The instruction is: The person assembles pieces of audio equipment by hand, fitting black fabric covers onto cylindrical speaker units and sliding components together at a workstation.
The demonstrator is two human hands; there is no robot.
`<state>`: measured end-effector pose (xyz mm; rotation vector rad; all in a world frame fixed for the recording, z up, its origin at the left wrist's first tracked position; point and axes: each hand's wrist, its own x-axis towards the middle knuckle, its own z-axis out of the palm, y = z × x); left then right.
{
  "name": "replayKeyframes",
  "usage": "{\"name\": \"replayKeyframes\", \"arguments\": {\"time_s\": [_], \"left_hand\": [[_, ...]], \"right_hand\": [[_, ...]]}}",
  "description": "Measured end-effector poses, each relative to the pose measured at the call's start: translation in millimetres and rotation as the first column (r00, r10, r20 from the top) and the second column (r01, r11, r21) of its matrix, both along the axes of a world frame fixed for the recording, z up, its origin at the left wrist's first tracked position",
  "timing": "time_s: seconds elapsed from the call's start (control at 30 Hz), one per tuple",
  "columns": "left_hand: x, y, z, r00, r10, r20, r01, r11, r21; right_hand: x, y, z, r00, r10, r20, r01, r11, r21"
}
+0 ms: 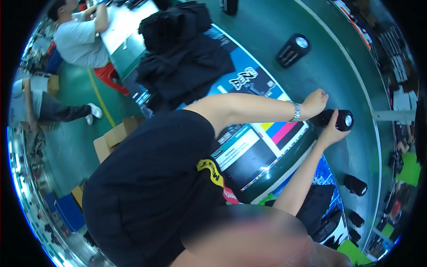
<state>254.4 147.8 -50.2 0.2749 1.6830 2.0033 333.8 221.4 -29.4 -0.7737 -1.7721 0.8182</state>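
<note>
A black cylindrical speaker [344, 119] with a shiny silver end lies tilted over the green conveyor belt. My right hand [334, 130] grips it, thumb and fingers wrapped round its body near the silver end. Beside its other end is my left hand [314, 104], with a metal band at the wrist. Those fingers are curled and pinched together; anything between them is too small to make out. Farther along the belt lies another black speaker [293, 50], its silver end turned up.
More black speakers [356, 184] sit on the green belt [329, 75]. Printed sheets [238, 153] cover the bench under my arms, with black cloth [182, 58] heaped at its far end. A co-worker [82, 42] stands at a white table; an open cardboard box [113, 138] is at the left.
</note>
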Motion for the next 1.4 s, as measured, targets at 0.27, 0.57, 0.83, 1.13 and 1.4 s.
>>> {"name": "replayKeyframes", "arguments": {"time_s": [0.27, 0.57, 0.83, 1.13, 1.4], "left_hand": [[4.0, -266.6, 45.8, 0.645, -0.205, -0.736, 0.008, 0.965, -0.262], [-39.6, -388.9, 22.5, 0.429, -0.432, -0.793, -0.624, 0.494, -0.606], [-31.5, -322.0, 88.4, 0.798, 0.093, -0.596, -0.118, 0.993, -0.003], [-2.0, -247.0, 59.8, 0.252, -0.193, -0.948, -0.257, 0.932, -0.258], [15.6, -251.6, 18.6, 0.963, -0.233, -0.135, 0.239, 0.970, 0.033]], "right_hand": [[3.7, 25.7, -13.6, 0.983, 0.183, 0.025, -0.183, 0.983, 0.011], [39.2, -13.0, -1.4, 0.921, -0.386, 0.058, 0.380, 0.920, 0.092], [30.7, -167.0, 26.3, 0.858, 0.470, -0.207, -0.486, 0.874, -0.029], [10.4, -231.3, 20.5, 0.647, 0.391, -0.654, -0.752, 0.183, -0.634], [45.5, -231.1, -11.2, 0.831, 0.272, -0.484, -0.554, 0.468, -0.688]]}}
